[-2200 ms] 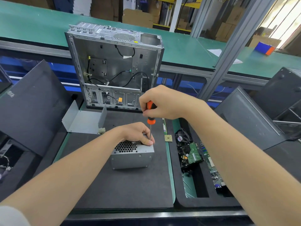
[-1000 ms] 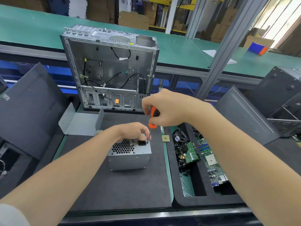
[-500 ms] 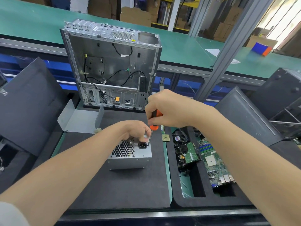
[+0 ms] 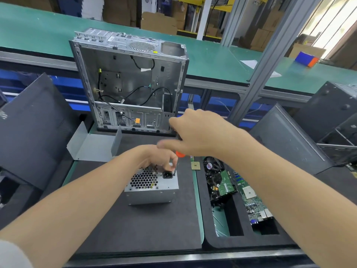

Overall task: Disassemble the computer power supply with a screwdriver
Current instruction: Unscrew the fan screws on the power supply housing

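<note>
Steel boxes in the power supply (image 4: 152, 190): a stiff, hard-edged grey case, probably heavy for its bulk and slick on its flat faces, so it is best held by the edges or pinned from above, clear of the honeycomb grille and the socket. It stands on the black mat (image 4: 135, 229) in the middle of the counter (image 4: 197, 200), grille face up. The left hand (image 4: 156, 157) curls over its far top edge beside the socket, holding it steady. The right hand (image 4: 195, 134), blurred, is wrapped round the orange handle of the screwdriver (image 4: 176, 167), whose shaft runs down to the top face's right corner. Whether the tip sits in a screw I cannot tell. Behind stands a gutted computer case (image 4: 131, 78), with a bent metal bracket (image 4: 92, 146) at its left front. To the right a small chip (image 4: 195, 166) lies by the mat's edge, and a foam tray (image 4: 216, 242) holds a motherboard (image 4: 251, 200).
</note>
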The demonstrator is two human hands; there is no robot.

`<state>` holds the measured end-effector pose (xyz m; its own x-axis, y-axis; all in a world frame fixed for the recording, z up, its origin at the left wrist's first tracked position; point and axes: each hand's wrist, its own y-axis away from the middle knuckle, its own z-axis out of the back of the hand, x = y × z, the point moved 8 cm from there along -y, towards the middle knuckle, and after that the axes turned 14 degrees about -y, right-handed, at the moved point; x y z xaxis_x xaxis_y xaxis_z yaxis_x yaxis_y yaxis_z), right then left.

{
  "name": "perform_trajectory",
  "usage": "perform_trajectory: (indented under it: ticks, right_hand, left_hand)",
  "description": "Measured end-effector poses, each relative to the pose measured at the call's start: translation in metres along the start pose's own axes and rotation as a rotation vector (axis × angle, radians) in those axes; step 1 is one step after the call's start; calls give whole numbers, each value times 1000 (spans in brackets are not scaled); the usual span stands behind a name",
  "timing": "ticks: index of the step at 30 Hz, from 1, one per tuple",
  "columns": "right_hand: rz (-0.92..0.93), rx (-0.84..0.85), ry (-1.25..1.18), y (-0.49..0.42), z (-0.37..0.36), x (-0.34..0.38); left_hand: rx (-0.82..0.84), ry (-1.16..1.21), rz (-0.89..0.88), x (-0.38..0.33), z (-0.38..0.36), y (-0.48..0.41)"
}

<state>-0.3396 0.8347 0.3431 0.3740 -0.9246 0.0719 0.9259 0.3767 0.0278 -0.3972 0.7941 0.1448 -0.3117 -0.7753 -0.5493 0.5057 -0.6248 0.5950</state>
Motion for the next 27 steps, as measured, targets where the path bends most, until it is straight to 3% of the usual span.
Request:
perform_trajectory:
  ticks: [3, 9, 18, 20, 24, 27]
  right_hand:
    - [-97, -4, 62, -5, -5, 3]
    - [132, 177, -176, 1, -8, 10]
    - [224, 222, -208, -4, 1, -5]
    - [223, 232, -181, -5, -2, -5]
    - [63, 21, -273, -9, -1, -12]
    - [-230, -184, -87, -9, -1, -29]
  left_hand:
    - [-46, -15, -3, -2, 3, 0]
    - [-95, -1, -24, 2, 6, -4]
    - [68, 50, -264, 7, -4, 1]
    - [27, 38, -289, 7, -3, -1]
    - [-76, 53, -288, 9, -3, -10]
    - [-61, 67, -271, 10, -5, -12]
